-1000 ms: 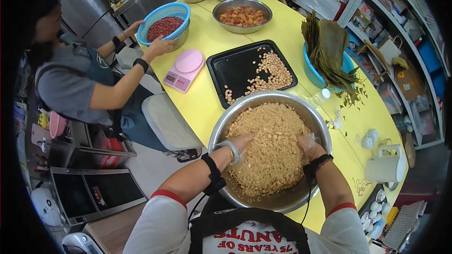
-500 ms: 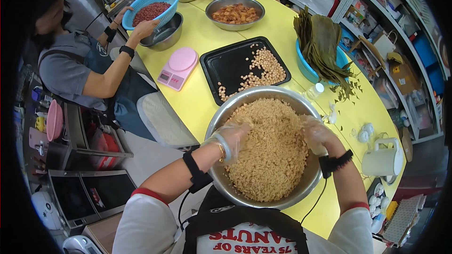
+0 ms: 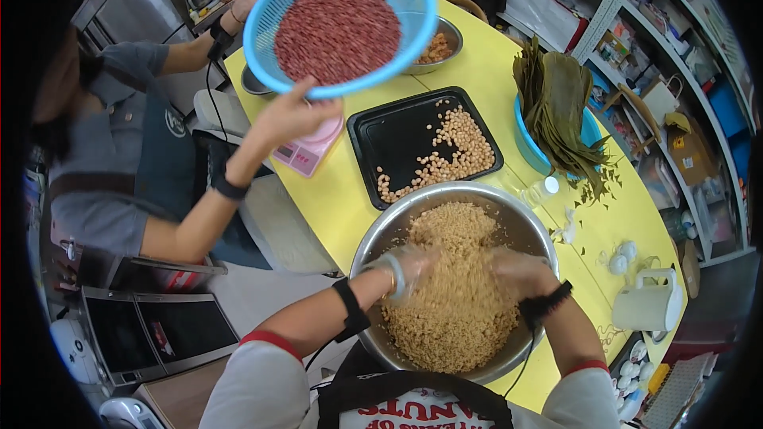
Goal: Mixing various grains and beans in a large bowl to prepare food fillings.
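Note:
A large steel bowl [image 3: 520, 218] full of tan rice-like grain [image 3: 449, 342] sits at the near edge of the yellow table. Both my hands wear clear plastic gloves and are sunk partly into the grain. My left hand [image 3: 412, 266] is at the left side of the heap, my right hand [image 3: 520, 272] at the right. Loose grain blurs between them, and their fingers are smeared or buried, so their closure cannot be made out.
A co-worker at left holds a blue colander [image 3: 258, 40] of dark red beans [image 3: 338, 32]. Behind my bowl lies a black tray [image 3: 389, 139] with beige beans [image 3: 469, 147]. Long green leaves [image 3: 556, 103] fill a blue basin [image 3: 528, 139]; a pitcher [image 3: 648, 302] stands right.
My hands have moved inward, closer together, stirring up the grain. The co-worker has lifted the colander off the steel bowl beneath and brought it right and nearer, over the table.

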